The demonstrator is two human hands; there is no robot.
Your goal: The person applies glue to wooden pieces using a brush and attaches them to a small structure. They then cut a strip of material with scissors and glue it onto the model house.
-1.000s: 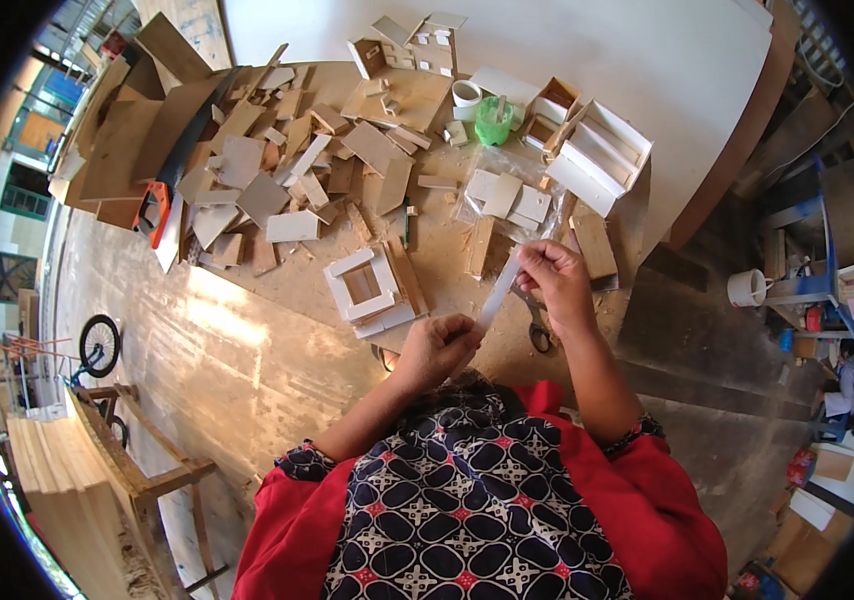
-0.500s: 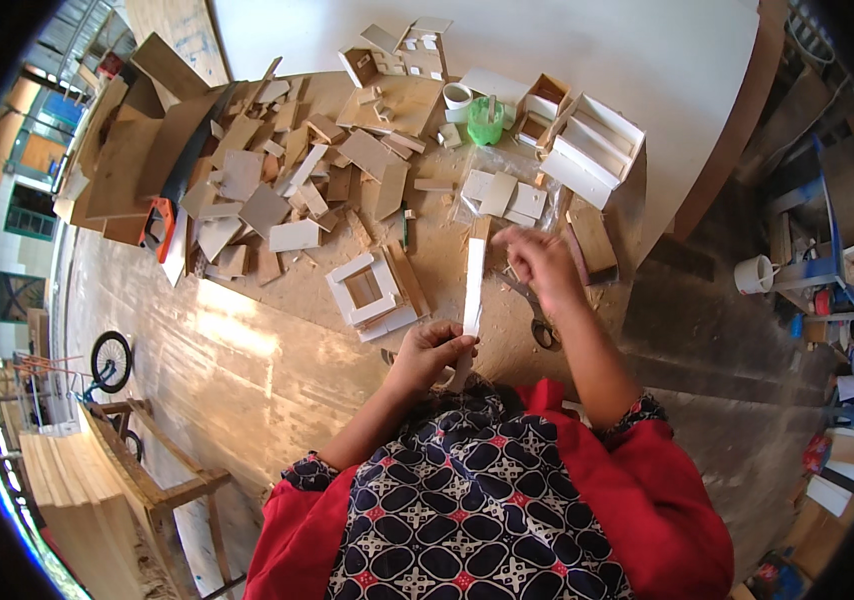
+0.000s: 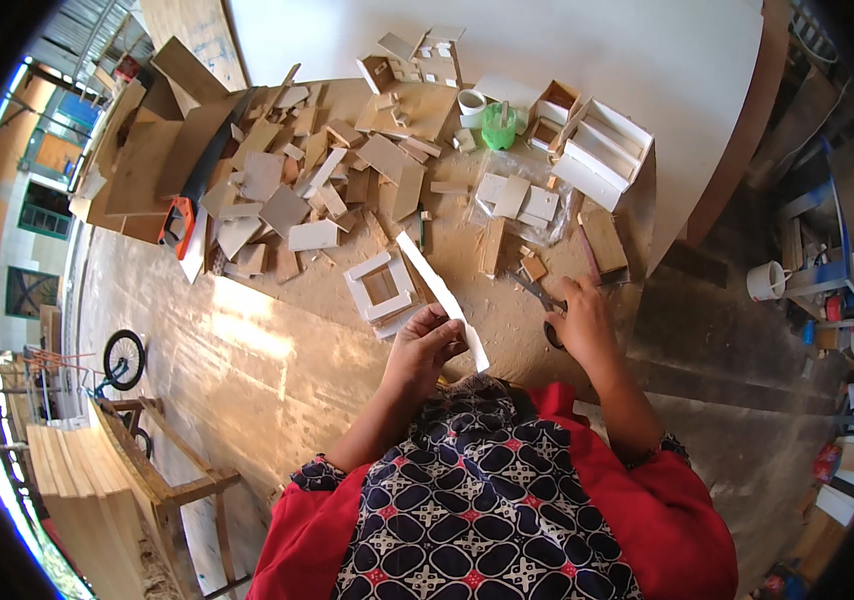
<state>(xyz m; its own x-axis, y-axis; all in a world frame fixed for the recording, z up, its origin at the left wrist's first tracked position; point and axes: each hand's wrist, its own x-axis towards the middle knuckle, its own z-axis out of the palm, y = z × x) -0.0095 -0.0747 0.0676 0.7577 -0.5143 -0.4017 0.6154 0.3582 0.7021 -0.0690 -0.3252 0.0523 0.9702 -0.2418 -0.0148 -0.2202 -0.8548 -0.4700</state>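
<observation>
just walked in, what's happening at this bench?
A person in a red and patterned top sits over a wooden work surface strewn with small board offcuts. The left hand pinches a long white strip near its lower end, the strip slanting up and away. The right hand grips scissors, blades apart from the strip. A white square frame lies just left of the strip; a white shelf-like box and a green cup sit farther back.

Hands: two, left [image 3: 427, 345] and right [image 3: 580, 320]
Strips: one [image 3: 439, 290]
Scissors: one [image 3: 539, 298]
Cups: two, white [image 3: 472, 102] and green [image 3: 497, 127]
Frames: one [image 3: 381, 286]
</observation>
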